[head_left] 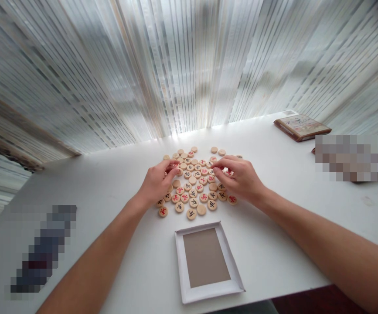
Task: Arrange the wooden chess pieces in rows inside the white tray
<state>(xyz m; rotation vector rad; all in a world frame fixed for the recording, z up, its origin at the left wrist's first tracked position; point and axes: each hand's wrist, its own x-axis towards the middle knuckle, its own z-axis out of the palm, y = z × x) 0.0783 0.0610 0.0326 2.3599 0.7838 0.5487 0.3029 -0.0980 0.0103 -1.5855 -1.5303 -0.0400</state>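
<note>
Many round wooden Chinese chess pieces (193, 193) lie loosely spread on the white table, some showing red or black characters, others blank side up. At the left of the spread, my left hand (156, 181) has thumb and fingers closed around a chess piece (177, 167), partly hidden by the fingertips. My right hand (241, 174) reaches in from the right, thumb and forefinger pinched at a black-marked chess piece (212, 172). Pieces under both palms are partly covered. Nearer me lies a shallow white box lid or tray (182, 279) with a brown-grey inside.
A brown-edged box with a printed top (303, 124) lies at the back right of the white table (117, 261). Blurred-out items are at the far left and right. A striped sheer curtain (175, 65) hangs along the back edge.
</note>
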